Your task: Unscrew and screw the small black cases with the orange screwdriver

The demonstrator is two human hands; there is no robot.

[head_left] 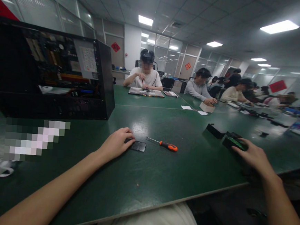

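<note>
The left hand (117, 143) is bent in, with its thumb and fingers on the left end of a thin dark slab (138, 146). The slab lies flat on the green table (155, 175), in front of the person. I can't tell how tight that hold is. Maybe the fingers stay at one end so the slab won't slide.

The right hand (252, 154) is curled round a small black case with a green part (234, 142), far over to the right. It grips the near end, maybe to keep the case steady. A long black box piece (215, 131) is just beside it.

An orange and black screwdriver (169, 147) lies loose between the hands, where either one could get it, I think.

The slab's long side runs left to right, its free end pointing right. The case slants, with its far end to the left. The screwdriver's tip points left, toward the slab, and a bit away from the person
</note>
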